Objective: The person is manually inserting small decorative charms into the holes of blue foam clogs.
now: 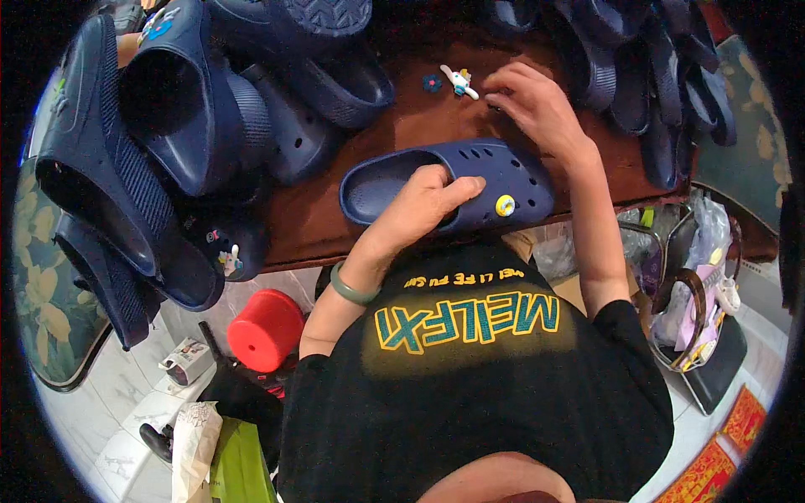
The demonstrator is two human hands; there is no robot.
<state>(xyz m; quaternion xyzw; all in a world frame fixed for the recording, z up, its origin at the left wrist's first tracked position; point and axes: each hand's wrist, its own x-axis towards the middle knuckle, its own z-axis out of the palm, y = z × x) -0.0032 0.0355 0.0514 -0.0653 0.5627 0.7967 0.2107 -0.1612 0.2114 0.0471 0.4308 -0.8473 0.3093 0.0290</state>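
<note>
One yellow charm (505,205) on clog (496,168), white charm (458,81) and blue flower (431,83) unattached on counter (419,126), left hand (428,197) pinching clog, right hand (534,102) nearby, fingers curled, can't tell if pinching

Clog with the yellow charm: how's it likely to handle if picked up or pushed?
The clog is probably light for its size: open-topped, with vent holes. Likely semi-stiff, since the one-piece shell keeps its shape. Rolling seems unlikely, given its long, low body.

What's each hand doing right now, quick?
Left hand: closed, holding the clog.
Right hand: loosely open, fingers bent beside the white charm; can't tell if touching.
</note>
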